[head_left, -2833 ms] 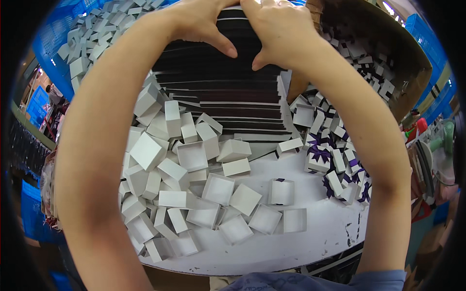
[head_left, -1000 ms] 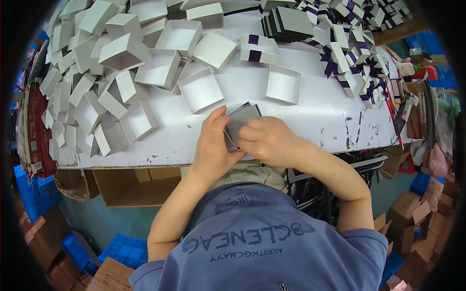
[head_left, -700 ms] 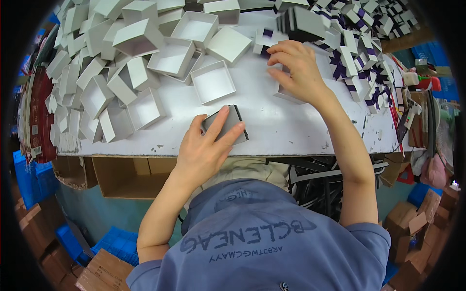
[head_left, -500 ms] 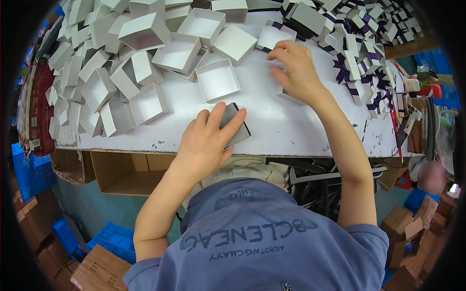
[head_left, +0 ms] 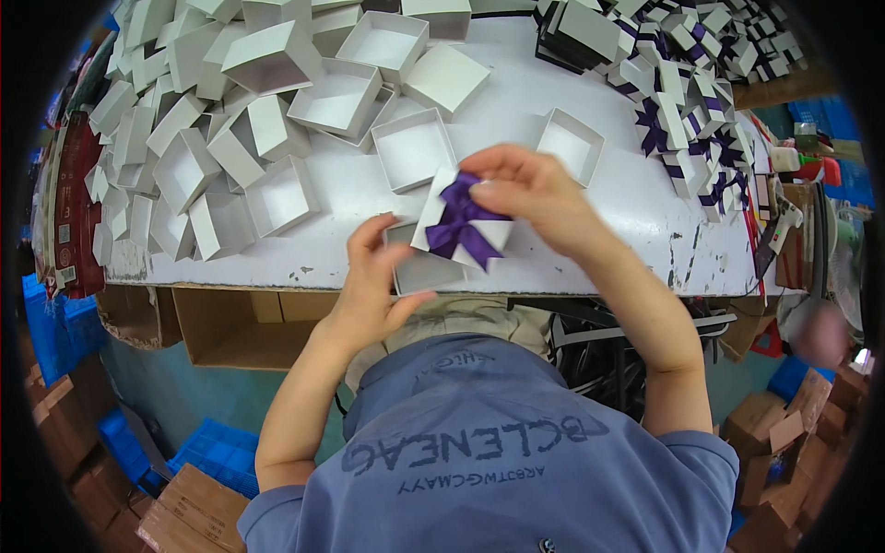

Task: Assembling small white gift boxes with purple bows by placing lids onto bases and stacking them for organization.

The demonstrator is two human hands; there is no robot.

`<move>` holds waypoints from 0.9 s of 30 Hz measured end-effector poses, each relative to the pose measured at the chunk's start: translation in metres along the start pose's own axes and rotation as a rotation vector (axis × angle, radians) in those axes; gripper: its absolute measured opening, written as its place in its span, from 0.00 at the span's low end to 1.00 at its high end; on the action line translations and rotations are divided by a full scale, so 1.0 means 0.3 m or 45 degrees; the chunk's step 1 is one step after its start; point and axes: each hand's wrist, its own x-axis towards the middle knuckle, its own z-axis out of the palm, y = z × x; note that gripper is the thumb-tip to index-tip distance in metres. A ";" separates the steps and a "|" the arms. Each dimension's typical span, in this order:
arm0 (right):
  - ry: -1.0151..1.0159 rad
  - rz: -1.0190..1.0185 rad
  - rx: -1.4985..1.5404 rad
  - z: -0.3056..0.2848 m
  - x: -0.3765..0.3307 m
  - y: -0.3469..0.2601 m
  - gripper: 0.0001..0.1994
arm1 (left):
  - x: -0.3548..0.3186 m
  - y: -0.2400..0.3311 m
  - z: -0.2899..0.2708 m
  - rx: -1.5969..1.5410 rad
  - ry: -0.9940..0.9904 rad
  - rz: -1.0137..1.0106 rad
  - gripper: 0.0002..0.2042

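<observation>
My right hand (head_left: 544, 198) pinches a white box lid (head_left: 493, 238) with a purple ribbon bow (head_left: 461, 219) across its top. The lid is tilted above a small open box (head_left: 426, 274) near the table's front edge and covers part of it. Around the left side of that box is my left hand (head_left: 364, 286), its thumb at the near side and its fingers at the far side. What shows of the box's inside is greyish.
Many open white boxes (head_left: 336, 97) are heaped at the left and back of the white table (head_left: 341, 217). One open box (head_left: 570, 146) lies beyond my right hand. Ribboned boxes (head_left: 678, 124) pile up at the right, beside stacked dark grey pads (head_left: 579, 39).
My right hand has come back toward me with the bowed lid. My left hand has moved off the dark-edged grey pad to the side of the open box.
</observation>
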 end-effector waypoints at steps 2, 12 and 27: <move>0.150 -0.138 -0.215 0.040 0.027 0.091 0.11 | 0.018 -0.032 0.028 -0.604 0.226 0.105 0.45; 0.341 -0.944 -1.516 0.146 -0.028 0.182 0.12 | 0.077 0.033 -0.029 -0.102 -0.030 0.149 0.42; 0.935 -0.949 -2.210 -0.461 0.222 -0.190 0.09 | -0.605 -0.125 -0.083 0.594 0.416 -0.651 0.51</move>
